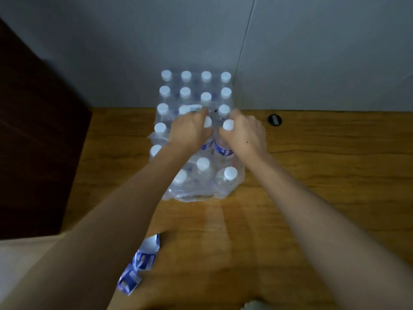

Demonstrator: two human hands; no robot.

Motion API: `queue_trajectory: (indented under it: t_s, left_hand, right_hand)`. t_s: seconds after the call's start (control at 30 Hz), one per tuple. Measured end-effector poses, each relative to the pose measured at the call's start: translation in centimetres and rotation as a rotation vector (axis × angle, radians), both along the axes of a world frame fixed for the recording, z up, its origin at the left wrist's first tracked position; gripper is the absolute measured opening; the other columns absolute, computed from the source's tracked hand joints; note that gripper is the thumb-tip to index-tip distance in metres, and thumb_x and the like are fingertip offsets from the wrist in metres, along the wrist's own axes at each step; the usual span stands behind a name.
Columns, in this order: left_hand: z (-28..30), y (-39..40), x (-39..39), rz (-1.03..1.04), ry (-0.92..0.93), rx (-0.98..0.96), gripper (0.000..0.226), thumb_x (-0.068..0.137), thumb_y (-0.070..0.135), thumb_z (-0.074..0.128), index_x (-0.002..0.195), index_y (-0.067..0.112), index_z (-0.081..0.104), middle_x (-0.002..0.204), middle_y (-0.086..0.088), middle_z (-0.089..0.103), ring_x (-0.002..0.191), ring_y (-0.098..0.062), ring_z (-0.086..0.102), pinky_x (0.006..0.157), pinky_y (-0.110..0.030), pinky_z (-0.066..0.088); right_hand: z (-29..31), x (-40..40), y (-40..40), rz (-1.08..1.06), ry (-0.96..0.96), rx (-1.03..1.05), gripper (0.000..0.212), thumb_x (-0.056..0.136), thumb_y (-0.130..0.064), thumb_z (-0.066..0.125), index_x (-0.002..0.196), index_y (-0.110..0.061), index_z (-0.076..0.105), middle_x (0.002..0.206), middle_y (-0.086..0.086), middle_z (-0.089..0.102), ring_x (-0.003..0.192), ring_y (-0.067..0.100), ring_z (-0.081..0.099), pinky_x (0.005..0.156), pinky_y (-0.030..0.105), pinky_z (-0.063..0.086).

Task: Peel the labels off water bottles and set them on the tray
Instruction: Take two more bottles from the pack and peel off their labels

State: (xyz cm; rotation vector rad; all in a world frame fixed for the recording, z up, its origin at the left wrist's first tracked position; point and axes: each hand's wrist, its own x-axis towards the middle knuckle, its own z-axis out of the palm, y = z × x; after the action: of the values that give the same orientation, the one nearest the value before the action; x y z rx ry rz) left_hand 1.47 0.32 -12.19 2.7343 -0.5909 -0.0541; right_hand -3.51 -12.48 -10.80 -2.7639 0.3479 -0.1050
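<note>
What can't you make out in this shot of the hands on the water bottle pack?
- Head view: the left hand and right hand are motion-blurred, so their grips on the bottle pack are unclear.
- The bottles under both hands are hidden.
- Print on the peeled labels is too small and blurred.
- No tray is visible.
- A pale object is cut off by the bottom edge.

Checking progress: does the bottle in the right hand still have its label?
Yes. The bottle the right hand grips shows a blue label below its white cap.
</note>
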Motion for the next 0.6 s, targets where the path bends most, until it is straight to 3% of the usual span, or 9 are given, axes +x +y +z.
queue_trajectory:
  t_s: [0.13, 0.33, 0.47, 0.6]
  left_hand:
    - [7.8, 1.0, -3.6, 0.053, -0.006, -0.068, 0.026, 0.088, 0.028, 0.055, 0.1, 0.005, 0.054, 0.089, -0.016, 0.066, 0.079, -0.037, 0.06, 0.059, -0.033, 0.036]
    - [22.4, 1.8, -8.4, 0.065, 0.019, -0.086, 0.026, 0.088, 0.029, 0.058, 0.1, 0.007, 0.055, 0.082, -0.012, 0.065, 0.063, -0.026, 0.051, 0.055, -0.032, 0.034]
    - [31.6, 2.4, -11.0, 0.036, 0.058, -0.081, 0.033, 0.085, 0.025, 0.064, 0.111, 0.007, 0.057, 0.087, -0.014, 0.067, 0.069, -0.035, 0.063, 0.053, -0.032, 0.038]
    - [36.9, 3.6, -13.8, -0.002, 0.123, -0.027, 0.033, 0.083, 0.025, 0.065, 0.11, 0.009, 0.056, 0.087, -0.013, 0.067, 0.067, -0.037, 0.064, 0.051, -0.032, 0.037]
  right_hand:
    - [7.5, -2.8, 0.3, -0.052, -0.038, 0.088, 0.025, 0.083, -0.031, 0.061, 0.092, -0.009, 0.055, 0.084, 0.014, 0.068, 0.076, 0.038, 0.061, 0.056, 0.031, 0.03]
    - [22.5, -6.9, 0.5, -0.027, -0.008, 0.195, 0.032, 0.084, -0.033, 0.067, 0.101, -0.007, 0.057, 0.089, 0.01, 0.068, 0.075, 0.027, 0.061, 0.06, 0.028, 0.031]
    - [31.8, -8.9, 0.7, 0.004, 0.064, 0.183, 0.031, 0.086, -0.034, 0.067, 0.102, -0.009, 0.055, 0.09, 0.007, 0.067, 0.07, 0.022, 0.058, 0.054, 0.025, 0.034]
    - [37.5, -11.3, 1.4, 0.041, 0.108, 0.14, 0.032, 0.086, -0.037, 0.066, 0.1, -0.01, 0.055, 0.091, 0.006, 0.066, 0.062, 0.015, 0.045, 0.045, 0.021, 0.023]
